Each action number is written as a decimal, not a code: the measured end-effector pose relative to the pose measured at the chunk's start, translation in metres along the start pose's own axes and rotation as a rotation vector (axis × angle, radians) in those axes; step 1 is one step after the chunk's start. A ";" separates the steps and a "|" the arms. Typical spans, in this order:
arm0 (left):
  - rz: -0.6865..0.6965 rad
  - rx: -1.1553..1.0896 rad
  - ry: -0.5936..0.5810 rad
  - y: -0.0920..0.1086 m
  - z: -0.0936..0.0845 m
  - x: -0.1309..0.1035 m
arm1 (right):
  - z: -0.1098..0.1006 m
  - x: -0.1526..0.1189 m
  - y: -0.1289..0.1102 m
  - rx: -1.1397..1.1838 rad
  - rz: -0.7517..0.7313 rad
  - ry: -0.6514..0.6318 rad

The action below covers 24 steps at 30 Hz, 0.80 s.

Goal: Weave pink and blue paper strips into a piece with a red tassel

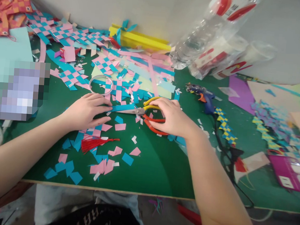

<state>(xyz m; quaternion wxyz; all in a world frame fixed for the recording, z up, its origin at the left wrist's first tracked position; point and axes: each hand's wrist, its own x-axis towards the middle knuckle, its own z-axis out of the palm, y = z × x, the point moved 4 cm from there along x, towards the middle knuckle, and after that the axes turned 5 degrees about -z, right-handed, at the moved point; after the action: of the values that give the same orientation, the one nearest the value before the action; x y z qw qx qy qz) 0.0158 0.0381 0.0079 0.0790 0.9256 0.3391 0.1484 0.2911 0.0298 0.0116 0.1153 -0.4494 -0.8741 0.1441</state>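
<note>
Apparently, cutting is under way on one green tabletop (153,171). The left hand (87,111), pinch unclear, faces the right hand (176,115), clamped around one pair of yellow-and-red-handled metal scissors (140,110); between them, one blue paper strip (126,107) lies along these. Next likely calls for steadying it. One red thread tassel (91,144) lies nearby.
</note>
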 end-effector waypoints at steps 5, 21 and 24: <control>0.034 -0.067 -0.043 0.000 0.001 -0.001 | 0.000 -0.001 0.003 0.006 0.011 0.007; -0.015 -0.092 -0.075 0.001 0.003 0.000 | 0.001 -0.001 0.001 0.011 -0.042 0.004; 0.005 -0.093 -0.075 0.002 0.005 0.000 | 0.002 0.000 -0.002 0.008 -0.075 0.028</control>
<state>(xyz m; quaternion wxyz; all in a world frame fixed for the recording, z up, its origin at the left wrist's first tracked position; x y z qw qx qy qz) 0.0183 0.0363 0.0038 0.1339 0.9268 0.3262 0.1296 0.2889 0.0284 0.0103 0.1346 -0.4177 -0.8881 0.1369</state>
